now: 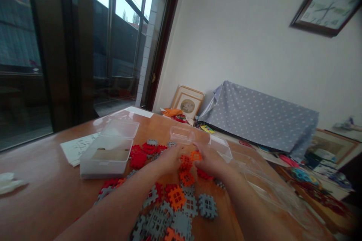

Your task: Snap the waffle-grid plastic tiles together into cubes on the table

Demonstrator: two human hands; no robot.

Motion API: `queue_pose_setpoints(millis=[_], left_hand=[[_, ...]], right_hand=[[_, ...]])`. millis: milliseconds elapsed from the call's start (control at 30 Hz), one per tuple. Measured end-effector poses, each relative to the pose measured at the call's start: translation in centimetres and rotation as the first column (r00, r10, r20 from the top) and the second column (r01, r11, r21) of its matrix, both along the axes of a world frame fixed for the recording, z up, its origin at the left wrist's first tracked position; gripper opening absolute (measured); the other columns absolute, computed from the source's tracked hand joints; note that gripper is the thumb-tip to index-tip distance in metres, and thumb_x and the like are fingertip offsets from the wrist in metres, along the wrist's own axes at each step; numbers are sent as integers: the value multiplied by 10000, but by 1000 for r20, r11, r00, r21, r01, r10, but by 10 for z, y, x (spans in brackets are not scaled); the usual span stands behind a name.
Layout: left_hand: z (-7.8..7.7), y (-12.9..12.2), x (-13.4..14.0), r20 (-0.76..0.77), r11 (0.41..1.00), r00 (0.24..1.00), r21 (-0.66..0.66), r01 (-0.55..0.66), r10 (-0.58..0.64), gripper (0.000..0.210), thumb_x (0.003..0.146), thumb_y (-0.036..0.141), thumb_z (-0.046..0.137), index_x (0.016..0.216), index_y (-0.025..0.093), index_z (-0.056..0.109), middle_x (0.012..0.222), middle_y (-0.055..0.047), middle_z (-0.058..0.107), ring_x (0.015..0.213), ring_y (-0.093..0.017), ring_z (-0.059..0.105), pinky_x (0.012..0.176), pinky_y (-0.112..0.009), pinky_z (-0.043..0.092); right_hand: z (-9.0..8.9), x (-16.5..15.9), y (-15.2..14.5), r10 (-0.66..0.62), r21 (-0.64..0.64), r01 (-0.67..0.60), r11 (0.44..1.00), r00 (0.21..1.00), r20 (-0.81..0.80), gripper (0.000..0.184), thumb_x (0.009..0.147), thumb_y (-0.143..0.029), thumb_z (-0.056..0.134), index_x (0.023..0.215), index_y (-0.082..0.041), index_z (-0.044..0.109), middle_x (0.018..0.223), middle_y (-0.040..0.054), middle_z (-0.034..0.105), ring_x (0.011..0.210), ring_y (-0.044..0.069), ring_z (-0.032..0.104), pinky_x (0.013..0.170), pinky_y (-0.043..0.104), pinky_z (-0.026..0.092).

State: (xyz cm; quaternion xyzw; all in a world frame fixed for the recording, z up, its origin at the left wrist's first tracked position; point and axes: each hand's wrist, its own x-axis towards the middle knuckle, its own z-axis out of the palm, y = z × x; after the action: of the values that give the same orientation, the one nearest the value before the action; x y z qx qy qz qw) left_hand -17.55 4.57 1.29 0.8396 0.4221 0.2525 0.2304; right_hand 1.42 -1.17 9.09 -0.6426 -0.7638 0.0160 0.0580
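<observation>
My left hand (171, 158) reaches over the table with its fingers closed at the edge of a red-orange interlocking plastic block (186, 162). Opposite it, my right hand (207, 157) has its thumb and fingers around an orange interlocking block (195, 155). These two pieces are close together between the hands; whether they are joined is unclear. Just below them lies another orange block (186, 178). Grey, red and orange blocks with notched edges and window-like openings are scattered under and between my forearms, among them a grey window block (207, 206) and an orange one (177, 197).
On the wooden table (51, 158), a translucent box (104, 165) with its lid open stands left, beside a printed sheet (75, 148). Clear plastic containers (182, 135) lie beyond the hands and right. Crumpled tissue (11, 183) is at far left. A polka-dot cloth (260, 116) covers something behind.
</observation>
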Motion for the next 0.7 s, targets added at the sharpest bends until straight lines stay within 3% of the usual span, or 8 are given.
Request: queue_pose_setpoints(millis=[167, 300, 400, 500, 600, 700], left_hand=[[1, 4, -1, 45, 996, 995, -3, -92, 92, 482, 836, 153, 541, 1317, 182, 548, 1332, -134, 647, 1226, -264, 599, 995, -348, 466], [5, 1, -2, 68, 997, 995, -10, -72, 72, 289, 868, 222, 538, 1133, 200, 652, 1106, -89, 737, 1010, -237, 675, 843, -312, 496], [10, -3, -2, 82, 999, 996, -5, -41, 42, 194, 890, 260, 523, 979, 206, 687, 959, -56, 745, 880, -204, 673, 749, -277, 480], [12, -4, -3, 82, 998, 995, -9, -60, 60, 194, 897, 251, 500, 935, 196, 683, 944, -61, 735, 852, -194, 657, 713, -270, 459], [11, -2, -3, 60, 994, 993, -33, -102, 104, 171, 877, 242, 515, 911, 178, 669, 889, -68, 722, 790, -194, 640, 674, -274, 438], [12, 0, -3, 45, 993, 993, -43, -111, 113, 161, 863, 251, 523, 898, 183, 664, 824, -51, 703, 725, -188, 617, 653, -279, 421]], right_hand=[[-13, -13, 5, 17, -17, -19, 1000, 994, -107, 756, 771, -232, 645, 1490, -237, 413, 1324, 95, 643, 1146, 264, 609, 943, 329, 441], [-21, -21, 8, 20, -29, -25, 999, 988, -152, 747, 755, -204, 665, 1470, -236, 450, 1276, 89, 677, 1131, 276, 615, 942, 342, 444], [-21, -22, 8, 20, -30, -25, 999, 985, -169, 728, 747, -205, 676, 1447, -243, 481, 1292, 85, 672, 1149, 284, 604, 950, 347, 440], [-16, -18, 2, 10, -21, -14, 1000, 986, -169, 699, 758, -239, 675, 1434, -242, 496, 1322, 89, 654, 1166, 288, 593, 950, 348, 435], [-11, -13, -12, -19, -9, 18, 1000, 989, -148, 561, 814, -272, 621, 1368, -213, 554, 1268, 98, 678, 1109, 272, 618, 902, 328, 437], [-14, -12, -30, -38, -15, 37, 999, 993, -112, 287, 875, -280, 541, 1111, -202, 685, 1064, 88, 733, 967, 246, 650, 800, 308, 428]])
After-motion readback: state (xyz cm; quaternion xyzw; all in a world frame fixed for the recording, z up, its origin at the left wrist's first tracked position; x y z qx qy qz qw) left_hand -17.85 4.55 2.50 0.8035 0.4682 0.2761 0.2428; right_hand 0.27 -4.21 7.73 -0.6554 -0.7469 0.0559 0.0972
